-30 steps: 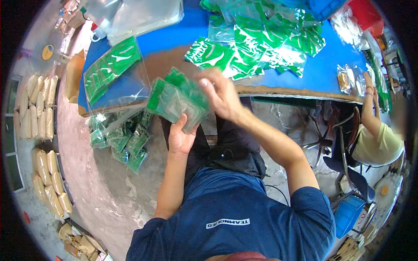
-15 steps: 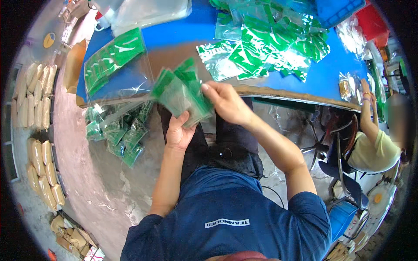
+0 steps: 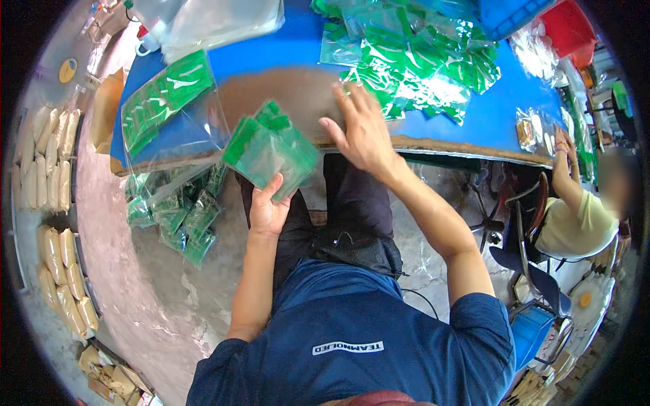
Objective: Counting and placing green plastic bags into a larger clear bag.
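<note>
My left hand (image 3: 269, 208) grips a stack of green and clear plastic packets (image 3: 272, 154) by its lower edge, thumb on top, above my lap at the table's front edge. Fingers spread, my right hand (image 3: 362, 132) is empty and hovers over the brown worn patch near that edge. Just beyond it, a heap of shiny green packets (image 3: 413, 61) lies on the blue table (image 3: 271, 57). To the left, a large clear bag (image 3: 169, 101) with green contents rests on the table, its open end spreading toward the front edge.
Several green packets hang or lie in a clear bag (image 3: 179, 210) below the table's left front edge. Clear plastic sheets (image 3: 217, 24), a white mug (image 3: 147, 44), a blue basket (image 3: 508, 15) and a red bin (image 3: 570, 27) stand at the back. A co-worker (image 3: 579, 223) sits at right.
My right hand has left the packet stack, moved right and away from me, and opened. The stack stays in my left hand. The whole view has shifted slightly.
</note>
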`<state>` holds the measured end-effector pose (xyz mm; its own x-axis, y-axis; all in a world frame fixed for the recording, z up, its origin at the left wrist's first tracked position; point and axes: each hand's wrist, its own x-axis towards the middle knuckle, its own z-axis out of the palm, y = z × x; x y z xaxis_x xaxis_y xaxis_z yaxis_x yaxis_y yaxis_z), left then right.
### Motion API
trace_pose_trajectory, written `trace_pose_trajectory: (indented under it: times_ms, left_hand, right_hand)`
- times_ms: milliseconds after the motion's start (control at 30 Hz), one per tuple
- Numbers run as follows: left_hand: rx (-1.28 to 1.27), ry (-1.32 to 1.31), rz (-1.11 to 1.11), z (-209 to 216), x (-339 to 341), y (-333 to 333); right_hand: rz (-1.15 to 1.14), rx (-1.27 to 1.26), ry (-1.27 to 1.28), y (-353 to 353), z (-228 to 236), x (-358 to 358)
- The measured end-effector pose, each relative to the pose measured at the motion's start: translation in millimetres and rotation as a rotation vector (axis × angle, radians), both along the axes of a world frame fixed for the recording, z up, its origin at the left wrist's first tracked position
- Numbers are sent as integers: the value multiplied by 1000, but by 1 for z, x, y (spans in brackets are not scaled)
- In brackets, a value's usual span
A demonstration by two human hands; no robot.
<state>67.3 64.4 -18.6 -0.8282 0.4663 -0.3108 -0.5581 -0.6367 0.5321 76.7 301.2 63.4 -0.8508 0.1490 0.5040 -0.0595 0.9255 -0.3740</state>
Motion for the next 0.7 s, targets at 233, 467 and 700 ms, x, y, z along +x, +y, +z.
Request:
trace_pose_trajectory:
  times_ms: [233, 467, 700]
  left_hand:
    - [345, -93, -127, -32, 4, -35]
    - [374, -104, -142, -15, 4, -2]
    - [205, -8, -39, -16, 5, -31]
  right_hand:
    - [352, -156, -31, -13, -39, 21]
    - [306, -1403, -260, -51, -10, 40]
    - [57, 78, -49, 11, -51, 41]
